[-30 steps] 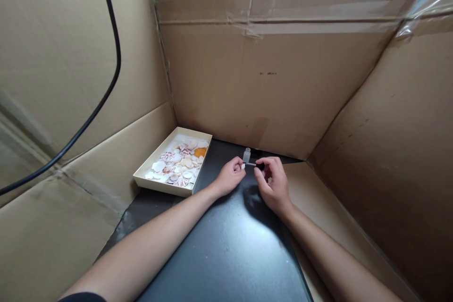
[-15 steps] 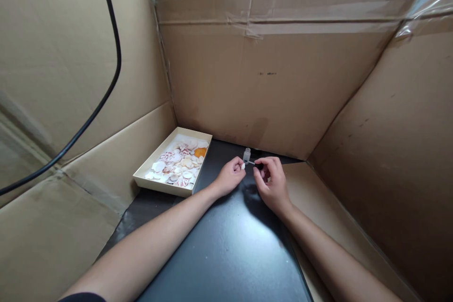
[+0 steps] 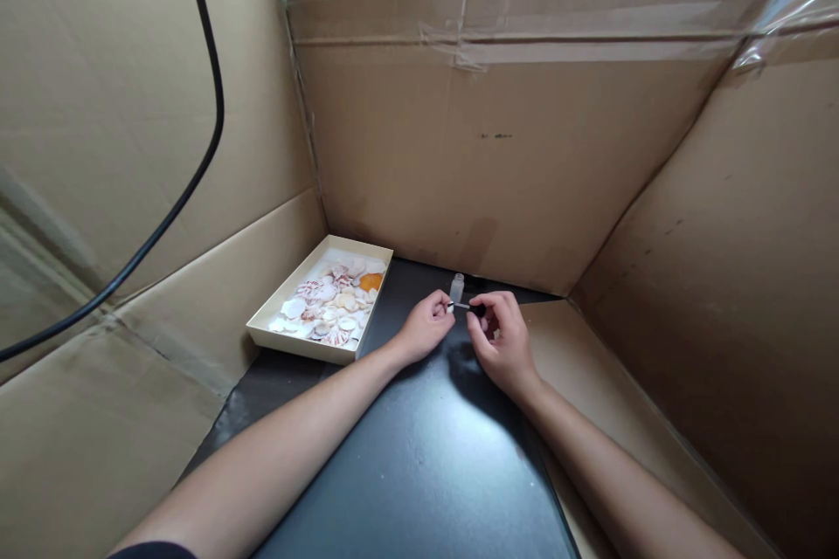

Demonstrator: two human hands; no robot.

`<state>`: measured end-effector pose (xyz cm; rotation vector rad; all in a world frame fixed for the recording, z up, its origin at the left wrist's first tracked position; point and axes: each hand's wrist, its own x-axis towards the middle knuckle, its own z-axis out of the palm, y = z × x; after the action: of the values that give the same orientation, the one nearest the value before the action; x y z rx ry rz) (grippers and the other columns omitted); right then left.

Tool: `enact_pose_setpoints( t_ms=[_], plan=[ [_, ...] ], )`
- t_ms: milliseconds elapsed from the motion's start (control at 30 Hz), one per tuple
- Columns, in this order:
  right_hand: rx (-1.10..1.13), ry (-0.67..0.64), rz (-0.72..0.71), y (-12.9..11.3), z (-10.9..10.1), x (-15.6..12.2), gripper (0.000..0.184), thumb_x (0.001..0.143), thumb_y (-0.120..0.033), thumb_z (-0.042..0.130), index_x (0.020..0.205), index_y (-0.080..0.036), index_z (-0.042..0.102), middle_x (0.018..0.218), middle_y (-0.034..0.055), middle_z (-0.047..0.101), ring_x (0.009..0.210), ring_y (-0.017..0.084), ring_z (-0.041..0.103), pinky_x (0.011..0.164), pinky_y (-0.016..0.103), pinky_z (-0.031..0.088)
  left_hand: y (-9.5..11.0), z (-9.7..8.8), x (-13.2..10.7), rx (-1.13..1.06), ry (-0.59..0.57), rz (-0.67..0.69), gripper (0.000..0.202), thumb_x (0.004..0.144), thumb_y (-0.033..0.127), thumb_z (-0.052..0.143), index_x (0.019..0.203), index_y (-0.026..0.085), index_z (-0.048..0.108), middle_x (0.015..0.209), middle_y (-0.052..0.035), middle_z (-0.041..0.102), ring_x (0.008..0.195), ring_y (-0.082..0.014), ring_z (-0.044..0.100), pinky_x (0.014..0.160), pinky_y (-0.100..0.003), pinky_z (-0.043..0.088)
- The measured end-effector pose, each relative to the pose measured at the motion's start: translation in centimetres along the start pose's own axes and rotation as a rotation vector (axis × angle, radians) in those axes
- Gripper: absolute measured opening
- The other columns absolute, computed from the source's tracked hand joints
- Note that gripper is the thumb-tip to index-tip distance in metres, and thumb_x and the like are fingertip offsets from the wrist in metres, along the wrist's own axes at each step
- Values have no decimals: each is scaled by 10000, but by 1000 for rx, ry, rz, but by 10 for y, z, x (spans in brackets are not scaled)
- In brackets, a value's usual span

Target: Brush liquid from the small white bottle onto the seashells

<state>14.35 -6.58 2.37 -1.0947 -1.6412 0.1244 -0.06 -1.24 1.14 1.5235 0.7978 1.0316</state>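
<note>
Between thumb and fingers my left hand point(image 3: 425, 329) pinches a small whitish shell point(image 3: 450, 309), mostly covered by the fingertips. My right hand point(image 3: 503, 336) is closed round the black cap of a small brush point(image 3: 462, 306). The brush's thin pale stem points left, and its dark tip is at the shell. Just behind the hands a small clear bottle point(image 3: 457, 288) stands upright and uncapped on the dark table point(image 3: 419, 472).
A cream tray point(image 3: 298, 349) of white, striped and orange shells point(image 3: 334, 301) lies at the left. Cardboard walls point(image 3: 498, 166) surround the table on the left, back and right. A black cable point(image 3: 213, 105) hangs at the upper left.
My right hand has shifted slightly left, bringing the brush tip from beside the bottle to the shell. My left hand stays in place.
</note>
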Motion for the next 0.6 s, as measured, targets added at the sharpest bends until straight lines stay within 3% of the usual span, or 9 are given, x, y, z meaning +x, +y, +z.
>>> enact_pose_setpoints(
  t_ms=[600],
  plan=[
    [-24,1,19,0,0,1,153,822,-159,557,967,-208,560,889,12,464,578,88,467,541,246,433,2,0,0,15,10,-5,125,727,181,527,726,180,402,626,70,361,583,-80,334,568,-204,264]
  ],
)
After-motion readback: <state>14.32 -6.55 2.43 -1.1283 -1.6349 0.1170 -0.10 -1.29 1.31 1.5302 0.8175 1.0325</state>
